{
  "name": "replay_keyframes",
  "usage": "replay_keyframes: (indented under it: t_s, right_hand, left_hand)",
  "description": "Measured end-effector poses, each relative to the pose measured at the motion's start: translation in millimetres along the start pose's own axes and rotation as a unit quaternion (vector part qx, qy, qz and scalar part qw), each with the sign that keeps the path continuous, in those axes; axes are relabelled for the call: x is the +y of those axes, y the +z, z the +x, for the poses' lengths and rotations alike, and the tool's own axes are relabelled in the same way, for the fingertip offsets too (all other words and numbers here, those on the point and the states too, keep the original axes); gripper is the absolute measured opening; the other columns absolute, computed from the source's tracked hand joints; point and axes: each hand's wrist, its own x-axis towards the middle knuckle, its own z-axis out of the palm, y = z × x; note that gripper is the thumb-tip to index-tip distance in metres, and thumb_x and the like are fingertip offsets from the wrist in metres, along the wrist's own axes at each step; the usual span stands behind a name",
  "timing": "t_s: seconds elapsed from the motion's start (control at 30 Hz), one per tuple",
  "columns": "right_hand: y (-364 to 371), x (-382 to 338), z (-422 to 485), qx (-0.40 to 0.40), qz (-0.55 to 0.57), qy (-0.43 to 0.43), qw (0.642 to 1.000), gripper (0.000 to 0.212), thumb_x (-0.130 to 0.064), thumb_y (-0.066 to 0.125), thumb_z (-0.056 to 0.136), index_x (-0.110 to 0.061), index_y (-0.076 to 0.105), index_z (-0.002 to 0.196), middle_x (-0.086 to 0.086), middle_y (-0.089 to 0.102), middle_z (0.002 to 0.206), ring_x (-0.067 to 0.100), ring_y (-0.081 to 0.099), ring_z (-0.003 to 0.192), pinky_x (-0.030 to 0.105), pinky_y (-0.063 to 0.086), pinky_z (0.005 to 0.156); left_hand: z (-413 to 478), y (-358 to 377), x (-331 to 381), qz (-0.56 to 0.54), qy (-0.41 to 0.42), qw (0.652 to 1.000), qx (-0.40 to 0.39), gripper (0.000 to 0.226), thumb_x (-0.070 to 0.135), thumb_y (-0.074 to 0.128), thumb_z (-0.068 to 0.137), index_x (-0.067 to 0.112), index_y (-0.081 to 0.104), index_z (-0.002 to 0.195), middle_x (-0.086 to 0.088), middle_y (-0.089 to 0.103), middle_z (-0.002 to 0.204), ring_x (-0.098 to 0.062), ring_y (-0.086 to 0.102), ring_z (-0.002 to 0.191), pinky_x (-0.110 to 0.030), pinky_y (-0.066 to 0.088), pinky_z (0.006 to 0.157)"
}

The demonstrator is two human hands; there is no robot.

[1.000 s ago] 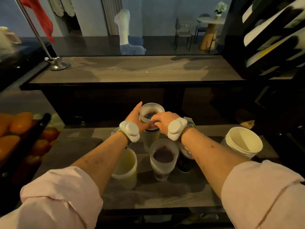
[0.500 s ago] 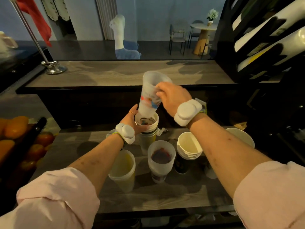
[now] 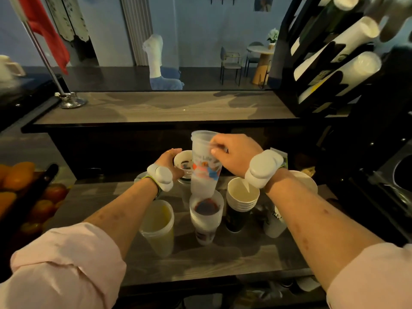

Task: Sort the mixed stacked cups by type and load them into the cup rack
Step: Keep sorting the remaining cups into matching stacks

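My right hand (image 3: 235,153) grips a frosted plastic cup (image 3: 204,170) with a coloured print by its rim, upright just above a stack of similar frosted cups (image 3: 206,216). My left hand (image 3: 170,162) holds the rim of a white paper cup stack (image 3: 183,161) behind it. On the low counter (image 3: 223,257) stand a clear yellowish cup stack (image 3: 158,226), a dark-sided paper cup stack (image 3: 242,204) and a white cup stack (image 3: 276,221) partly hidden by my right arm. The black cup rack (image 3: 312,70) at upper right holds slanted rows of white cups.
A raised wooden bar top (image 3: 156,108) runs behind the cups, with a flag pole base (image 3: 71,101) on its left. A dark basket of oranges and apples (image 3: 24,192) sits at the left. Dark equipment (image 3: 379,175) stands to the right.
My right hand pulled the printed frosted cup out of the stack held by my left hand, then brought it down and right over the frosted stack. The left hand stayed on its stack.
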Motion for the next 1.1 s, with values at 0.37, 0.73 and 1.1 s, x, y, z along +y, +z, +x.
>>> replay_keyframes:
  t_s: [0.37, 0.73, 1.1]
  right_hand:
    - [40.2, -5.7, -22.9, -0.280, -0.041, 0.035, 0.959, 0.044, -0.044, 0.056, 0.088, -0.023, 0.056, 0.127, 0.000, 0.062, 0.126, 0.022, 0.059, 0.111, 0.038, 0.050, 0.094]
    - [96.3, 3.0, 64.4, -0.227, -0.143, 0.039, 0.963, 0.042, -0.030, 0.054, 0.090, -0.035, 0.051, 0.131, 0.005, 0.052, 0.132, 0.029, 0.045, 0.124, 0.042, 0.041, 0.095]
    - [119.2, 15.3, 72.4, -0.246, -0.122, 0.023, 0.961, 0.025, -0.023, 0.047, 0.097, -0.013, 0.059, 0.116, 0.012, 0.062, 0.116, 0.030, 0.058, 0.107, 0.033, 0.043, 0.077]
  left_hand:
    - [0.4, 8.6, -9.5, 0.034, 0.005, 0.999, 0.014, 0.050, 0.003, 0.062, 0.084, 0.012, 0.051, 0.131, -0.014, 0.045, 0.142, -0.031, 0.046, 0.129, -0.034, 0.041, 0.103]
    - [21.2, 4.2, -36.9, -0.037, -0.064, 0.997, -0.019, 0.077, 0.004, 0.067, 0.080, 0.010, 0.026, 0.145, -0.014, 0.037, 0.148, -0.030, 0.037, 0.136, -0.037, 0.036, 0.108]
    - [52.7, 41.5, -51.3, 0.044, -0.014, 0.985, -0.164, 0.093, 0.013, 0.083, 0.067, 0.008, 0.028, 0.143, -0.012, 0.046, 0.142, -0.030, 0.045, 0.130, -0.033, 0.038, 0.102]
